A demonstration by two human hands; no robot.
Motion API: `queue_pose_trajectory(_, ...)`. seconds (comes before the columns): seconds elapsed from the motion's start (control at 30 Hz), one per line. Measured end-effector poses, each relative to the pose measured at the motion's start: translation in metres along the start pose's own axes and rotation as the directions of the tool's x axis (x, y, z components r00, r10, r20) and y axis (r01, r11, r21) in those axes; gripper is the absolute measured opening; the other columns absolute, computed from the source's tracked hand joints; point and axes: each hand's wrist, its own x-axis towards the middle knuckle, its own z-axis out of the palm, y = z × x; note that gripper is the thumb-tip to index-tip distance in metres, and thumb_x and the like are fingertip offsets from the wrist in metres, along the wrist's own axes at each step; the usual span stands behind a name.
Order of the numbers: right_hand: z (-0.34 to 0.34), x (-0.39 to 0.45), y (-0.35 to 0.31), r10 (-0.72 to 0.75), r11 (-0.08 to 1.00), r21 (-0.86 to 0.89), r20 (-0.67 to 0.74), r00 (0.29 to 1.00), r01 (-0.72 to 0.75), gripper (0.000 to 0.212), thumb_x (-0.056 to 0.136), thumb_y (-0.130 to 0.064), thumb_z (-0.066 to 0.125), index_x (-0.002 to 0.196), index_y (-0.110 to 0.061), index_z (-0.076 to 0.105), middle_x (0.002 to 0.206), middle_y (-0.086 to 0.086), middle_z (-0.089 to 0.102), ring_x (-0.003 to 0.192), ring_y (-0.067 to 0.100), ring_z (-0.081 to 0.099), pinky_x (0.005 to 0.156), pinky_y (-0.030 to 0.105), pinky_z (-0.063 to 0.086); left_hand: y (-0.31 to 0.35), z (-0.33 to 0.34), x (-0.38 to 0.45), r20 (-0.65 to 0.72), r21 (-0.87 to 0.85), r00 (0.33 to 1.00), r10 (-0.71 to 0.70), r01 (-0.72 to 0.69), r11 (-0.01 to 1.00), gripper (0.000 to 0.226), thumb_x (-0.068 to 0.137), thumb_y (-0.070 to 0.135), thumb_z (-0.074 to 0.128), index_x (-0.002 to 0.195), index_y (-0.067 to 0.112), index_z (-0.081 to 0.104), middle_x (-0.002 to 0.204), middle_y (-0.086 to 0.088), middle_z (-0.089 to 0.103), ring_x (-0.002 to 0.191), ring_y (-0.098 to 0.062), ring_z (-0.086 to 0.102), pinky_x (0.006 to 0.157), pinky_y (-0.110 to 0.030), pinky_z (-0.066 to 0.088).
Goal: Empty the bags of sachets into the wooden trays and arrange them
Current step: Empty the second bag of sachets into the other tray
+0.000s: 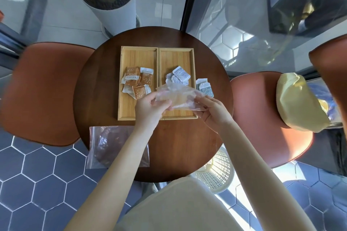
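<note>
Two wooden trays lie side by side on the round table. The left tray [131,54] holds several orange and white sachets [135,81] in a loose heap. The right tray [175,56] holds several pale blue and white sachets [178,76]. Two more blue sachets [205,86] lie on the table just right of that tray. Both my hands hold a clear plastic bag [176,95] above the right tray's near half: my left hand [150,108] grips its left side, my right hand [211,110] its right side. The bag looks empty.
An empty clear zip bag [116,146] lies flat at the table's near left edge, partly overhanging. Orange chairs [41,90] stand left and right; the right one carries a yellow bag [298,103]. A white planter [110,0] stands beyond the table [180,148], a white mesh basket [219,172] below it.
</note>
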Motion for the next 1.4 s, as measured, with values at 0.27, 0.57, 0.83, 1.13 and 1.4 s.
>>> queue_pose_trajectory(0.27,-0.005,-0.006,0.026,0.081,0.996,0.045,-0.109,0.991,-0.076,0.025,0.092,-0.022,0.049,0.079,-0.007,0.064,0.062,0.006,0.073,0.055,0.014,0.069,0.049,0.020,0.055,-0.019,-0.022,-0.027,0.194,-0.139,0.972,-0.135,0.164,0.977,0.035,0.079,0.008,0.069,0.111,0.020,0.062,0.084,-0.004,0.072,0.082,-0.011,0.068,0.072,-0.019,0.054)
queue_pose_trajectory(0.57,0.012,-0.025,0.069,0.067,0.951,-0.310,0.152,0.986,-0.017,0.025,0.082,-0.003,0.060,0.105,-0.011,0.064,0.088,0.009,0.074,0.077,0.020,0.071,0.065,0.033,0.043,-0.088,-0.085,-0.089,0.661,0.256,0.629,-0.409,0.324,0.911,0.066,0.050,0.049,0.083,0.110,0.027,0.065,0.110,0.016,0.068,0.104,0.003,0.060,0.094,-0.022,0.042)
queue_pose_trajectory(0.83,0.026,-0.036,0.070,0.147,0.809,-0.586,0.274,0.950,0.044,0.020,0.089,-0.006,0.053,0.096,-0.018,0.067,0.069,-0.003,0.071,0.063,0.013,0.067,0.060,0.023,0.051,-0.102,-0.096,-0.072,0.382,-0.672,0.846,-0.372,0.530,0.517,0.060,0.075,0.038,0.062,0.128,0.016,0.049,0.102,-0.003,0.073,0.094,-0.018,0.069,0.072,-0.029,0.058)
queue_pose_trajectory(1.13,0.021,-0.043,0.124,0.275,0.938,0.110,0.345,0.897,-0.330,0.075,0.076,-0.063,0.047,0.132,-0.013,0.049,0.132,0.012,0.055,0.120,0.032,0.051,0.106,0.050,0.035,-0.108,-0.124,-0.081,0.046,-0.863,0.907,-0.418,0.247,0.441,0.018,0.090,-0.003,0.049,0.097,0.009,0.059,0.075,-0.002,0.074,0.070,-0.010,0.072,0.058,-0.020,0.057)
queue_pose_trajectory(1.4,0.045,-0.052,0.199,0.133,0.900,-0.400,-0.128,0.983,-0.174,0.006,0.080,-0.004,0.066,0.080,-0.010,0.066,0.080,0.013,0.066,0.063,0.016,0.066,0.066,0.026,0.059,-0.139,-0.148,-0.096,-0.155,-0.818,0.861,-0.484,0.162,0.551,0.024,0.088,-0.003,0.053,0.096,0.018,0.061,0.082,0.001,0.071,0.077,-0.010,0.070,0.074,-0.021,0.056)
